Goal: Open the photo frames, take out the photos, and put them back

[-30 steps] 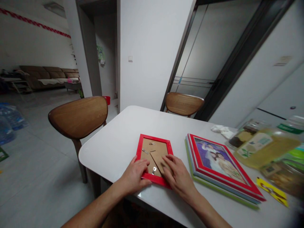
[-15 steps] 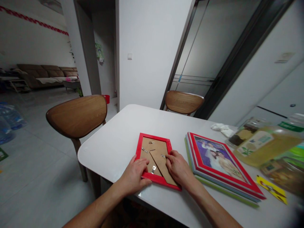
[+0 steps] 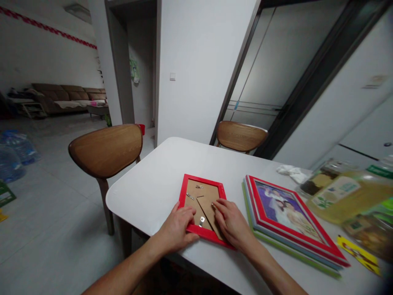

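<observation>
A red picture frame [image 3: 208, 234] lies face down on the white table, its brown backing board [image 3: 196, 205] facing up with a cut-out stand flap and several small metal clips. My left hand [image 3: 179, 227] is closed around the near left corner, fingers resting over the rim and backing, thumb along the near edge. At the right side of the backing, the bent fingers of my right hand [image 3: 231, 223] press on a metal clip [image 3: 213, 205], which they partly hide. Another metal clip [image 3: 202, 221] shows uncovered near the bottom rim.
Right of my hands stands a stack of picture frames [image 3: 294, 213], a red one with a photo on top. Beyond it are an oil bottle [image 3: 340, 192], jars, a crumpled tissue [image 3: 291, 173] and a yellow card [image 3: 359, 254]. Wooden chairs [image 3: 107, 149] stand at the table.
The right fingers have shifted left over the side clip, which now shows less and sits at a different angle. My left hand keeps its hold. The whole view has shifted slightly.
</observation>
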The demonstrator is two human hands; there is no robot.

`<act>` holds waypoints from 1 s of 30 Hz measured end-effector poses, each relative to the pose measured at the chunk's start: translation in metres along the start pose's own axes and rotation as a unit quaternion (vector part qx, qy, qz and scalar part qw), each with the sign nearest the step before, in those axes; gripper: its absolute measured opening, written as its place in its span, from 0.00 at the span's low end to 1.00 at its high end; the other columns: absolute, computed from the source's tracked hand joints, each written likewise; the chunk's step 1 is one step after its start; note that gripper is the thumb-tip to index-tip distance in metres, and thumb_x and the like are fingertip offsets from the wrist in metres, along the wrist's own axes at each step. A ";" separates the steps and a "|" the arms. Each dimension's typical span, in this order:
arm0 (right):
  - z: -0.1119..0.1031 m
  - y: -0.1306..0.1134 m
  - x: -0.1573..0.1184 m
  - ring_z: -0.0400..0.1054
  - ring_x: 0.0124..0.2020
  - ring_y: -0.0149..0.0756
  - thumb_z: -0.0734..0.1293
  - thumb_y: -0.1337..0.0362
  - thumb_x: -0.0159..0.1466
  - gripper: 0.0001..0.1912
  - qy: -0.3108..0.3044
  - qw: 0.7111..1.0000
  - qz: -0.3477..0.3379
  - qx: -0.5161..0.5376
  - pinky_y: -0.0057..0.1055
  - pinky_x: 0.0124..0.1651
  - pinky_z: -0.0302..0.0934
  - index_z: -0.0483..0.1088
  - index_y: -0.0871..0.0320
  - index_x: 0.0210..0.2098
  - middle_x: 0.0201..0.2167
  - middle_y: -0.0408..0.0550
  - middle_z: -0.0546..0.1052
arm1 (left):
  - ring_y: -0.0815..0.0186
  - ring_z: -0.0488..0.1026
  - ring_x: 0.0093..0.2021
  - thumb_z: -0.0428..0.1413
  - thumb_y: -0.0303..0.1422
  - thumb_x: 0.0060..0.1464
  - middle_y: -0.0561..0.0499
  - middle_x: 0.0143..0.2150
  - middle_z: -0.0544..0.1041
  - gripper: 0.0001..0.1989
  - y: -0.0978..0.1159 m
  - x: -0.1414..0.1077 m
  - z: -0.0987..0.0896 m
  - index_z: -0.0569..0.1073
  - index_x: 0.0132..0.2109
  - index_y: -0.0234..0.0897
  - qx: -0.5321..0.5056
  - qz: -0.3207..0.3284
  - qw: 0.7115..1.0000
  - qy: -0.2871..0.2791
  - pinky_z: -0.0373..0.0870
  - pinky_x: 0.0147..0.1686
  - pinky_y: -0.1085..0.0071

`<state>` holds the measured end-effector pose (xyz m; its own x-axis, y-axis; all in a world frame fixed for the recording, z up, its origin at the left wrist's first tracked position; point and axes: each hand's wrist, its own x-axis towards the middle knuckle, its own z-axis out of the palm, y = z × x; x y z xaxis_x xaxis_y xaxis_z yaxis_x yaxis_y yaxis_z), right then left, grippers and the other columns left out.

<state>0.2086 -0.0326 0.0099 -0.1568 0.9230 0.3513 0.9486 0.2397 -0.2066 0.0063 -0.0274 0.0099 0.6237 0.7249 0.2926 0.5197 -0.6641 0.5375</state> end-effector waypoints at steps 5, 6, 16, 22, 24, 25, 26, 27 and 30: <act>0.011 -0.035 0.035 0.59 0.43 0.36 0.52 0.67 0.59 0.17 -0.046 0.998 -0.040 0.002 0.33 0.45 0.53 0.66 0.59 0.44 0.42 0.53 0.68 | 0.61 0.62 0.49 0.56 0.31 0.40 0.48 0.45 0.69 0.11 0.002 0.000 -0.001 0.66 0.34 0.36 0.004 -0.008 1.000 -0.003 0.46 0.54 0.61; 0.014 -0.039 0.041 0.59 0.43 0.36 0.52 0.67 0.59 0.17 -0.058 0.997 -0.044 -0.005 0.33 0.45 0.52 0.66 0.59 0.43 0.41 0.53 0.67 | 0.61 0.64 0.47 0.56 0.30 0.40 0.49 0.43 0.70 0.10 0.003 0.000 -0.002 0.65 0.33 0.37 0.006 -0.010 1.000 -0.003 0.47 0.54 0.62; 0.019 -0.036 0.055 0.56 0.41 0.36 0.54 0.66 0.59 0.13 -0.109 0.988 -0.104 -0.039 0.31 0.40 0.51 0.67 0.56 0.40 0.38 0.50 0.67 | 0.63 0.63 0.47 0.57 0.29 0.40 0.50 0.44 0.68 0.10 0.002 0.001 -0.004 0.64 0.32 0.37 -0.021 -0.008 1.000 -0.003 0.45 0.54 0.64; 0.024 -0.040 0.057 0.57 0.39 0.35 0.52 0.65 0.61 0.14 -0.096 0.992 -0.075 -0.043 0.30 0.39 0.50 0.68 0.56 0.35 0.34 0.49 0.68 | 0.63 0.64 0.45 0.56 0.30 0.40 0.51 0.41 0.69 0.11 0.003 0.001 -0.003 0.64 0.33 0.37 -0.016 -0.012 1.000 -0.004 0.46 0.54 0.64; 0.027 -0.042 0.056 0.57 0.39 0.36 0.53 0.65 0.61 0.13 -0.090 0.993 -0.062 -0.044 0.31 0.39 0.50 0.68 0.56 0.35 0.35 0.50 0.68 | 0.64 0.65 0.42 0.56 0.29 0.40 0.52 0.38 0.69 0.10 0.003 0.002 -0.004 0.63 0.31 0.37 -0.013 -0.013 1.000 -0.005 0.48 0.53 0.65; 0.027 -0.043 0.056 0.57 0.39 0.37 0.54 0.65 0.60 0.13 -0.089 0.994 -0.055 -0.043 0.31 0.39 0.50 0.68 0.57 0.35 0.35 0.50 0.68 | 0.64 0.65 0.42 0.56 0.29 0.40 0.52 0.37 0.69 0.10 0.003 0.002 -0.004 0.63 0.31 0.37 -0.012 -0.012 1.000 -0.005 0.49 0.52 0.65; 0.028 -0.043 0.056 0.57 0.39 0.37 0.54 0.65 0.60 0.12 -0.089 0.994 -0.048 -0.042 0.30 0.38 0.50 0.68 0.57 0.35 0.35 0.50 0.68 | 0.63 0.65 0.42 0.56 0.30 0.40 0.52 0.38 0.69 0.10 0.002 0.002 -0.003 0.63 0.32 0.37 -0.012 -0.011 1.000 -0.003 0.49 0.52 0.65; 0.028 -0.043 0.056 0.58 0.39 0.37 0.55 0.66 0.59 0.12 -0.090 0.994 -0.041 -0.041 0.30 0.38 0.50 0.69 0.57 0.35 0.35 0.51 0.69 | 0.63 0.64 0.43 0.56 0.30 0.40 0.52 0.38 0.69 0.11 0.002 0.002 -0.003 0.63 0.33 0.37 -0.013 -0.009 1.000 -0.001 0.48 0.52 0.64; 0.028 -0.043 0.060 0.59 0.38 0.36 0.55 0.65 0.59 0.13 -0.097 0.995 -0.012 -0.032 0.28 0.37 0.50 0.70 0.58 0.34 0.34 0.51 0.70 | 0.62 0.64 0.44 0.57 0.30 0.39 0.51 0.40 0.69 0.13 0.000 0.002 -0.001 0.63 0.35 0.36 -0.019 -0.003 1.000 0.003 0.47 0.52 0.64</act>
<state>0.1509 0.0209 0.0142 -0.2239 0.9594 0.1714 0.9584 0.2487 -0.1403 0.0065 -0.0259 0.0116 0.6163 0.7304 0.2943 0.5006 -0.6519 0.5696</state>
